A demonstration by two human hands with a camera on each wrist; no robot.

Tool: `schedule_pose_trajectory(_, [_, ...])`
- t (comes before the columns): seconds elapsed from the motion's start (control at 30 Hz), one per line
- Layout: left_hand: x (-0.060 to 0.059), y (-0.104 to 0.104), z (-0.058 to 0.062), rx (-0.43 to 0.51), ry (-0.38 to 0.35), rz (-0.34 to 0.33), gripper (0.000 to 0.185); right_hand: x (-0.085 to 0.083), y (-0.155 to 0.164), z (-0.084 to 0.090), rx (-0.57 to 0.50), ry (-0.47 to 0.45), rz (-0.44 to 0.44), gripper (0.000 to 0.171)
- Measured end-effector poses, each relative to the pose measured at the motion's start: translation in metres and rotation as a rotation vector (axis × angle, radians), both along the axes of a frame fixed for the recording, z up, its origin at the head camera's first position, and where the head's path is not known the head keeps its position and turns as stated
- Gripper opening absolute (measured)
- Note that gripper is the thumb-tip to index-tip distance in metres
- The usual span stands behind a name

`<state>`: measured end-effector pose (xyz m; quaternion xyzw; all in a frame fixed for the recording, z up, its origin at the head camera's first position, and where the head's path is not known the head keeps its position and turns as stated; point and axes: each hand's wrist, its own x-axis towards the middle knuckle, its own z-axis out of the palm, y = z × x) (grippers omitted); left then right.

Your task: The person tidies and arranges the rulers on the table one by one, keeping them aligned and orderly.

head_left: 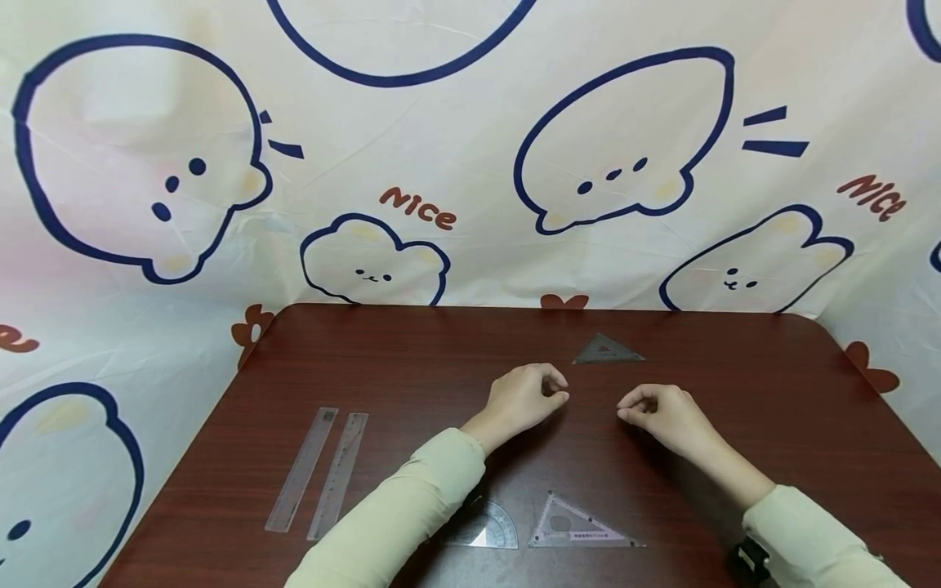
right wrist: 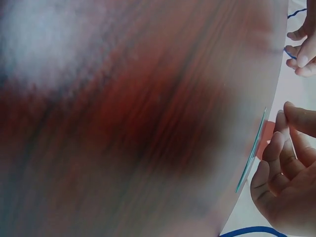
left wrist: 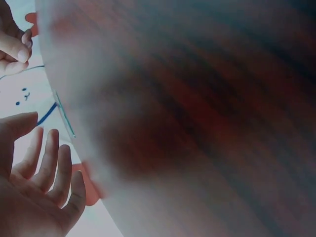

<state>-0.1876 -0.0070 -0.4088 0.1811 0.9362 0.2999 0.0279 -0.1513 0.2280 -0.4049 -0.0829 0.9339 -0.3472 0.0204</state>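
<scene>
Both hands hover over the brown table, apart from each other. My left hand (head_left: pixel 520 400) has its fingers loosely bent, and nothing shows between them; its spread fingers (left wrist: pixel 63 175) appear in the left wrist view. To the right, my right hand (head_left: pixel 665 415) is also loosely curled, with thumb and index tips close together and no object visible in it. A clear set square (head_left: pixel 608 349) lies flat beyond the hands, nearest to them, seen edge-on in the right wrist view as a thin greenish line. Another clear set square (head_left: pixel 577 527) lies nearer the front, beside a clear protractor (head_left: pixel 491 527) partly hidden by the left sleeve.
Two clear rulers (head_left: pixel 301 469) lie side by side, slanted, on the table's left part; the left forearm passes close to the right one. A patterned cloth (head_left: pixel 470 147) rises behind the table's far edge (head_left: pixel 441 309). A dark object (head_left: pixel 751 559) is at the right cuff.
</scene>
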Motion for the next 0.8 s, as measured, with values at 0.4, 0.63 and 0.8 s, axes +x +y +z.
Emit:
schedule_pose_trajectory(0.4, [-0.016,0.003,-0.003,-0.046,0.031,0.048,0.016,-0.017,0.007,-0.007,0.016,0.026,-0.003,0.005])
schedule_pose_trajectory(0.63, [-0.024,0.011,-0.002,-0.051,0.031,0.042,0.016,-0.027,0.01,-0.009,0.04,0.033,-0.01,0.004])
schedule_pose_trajectory(0.8, [-0.028,0.018,-0.002,-0.067,0.036,0.048,0.017,-0.035,0.012,-0.007,0.063,0.015,-0.03,0.006])
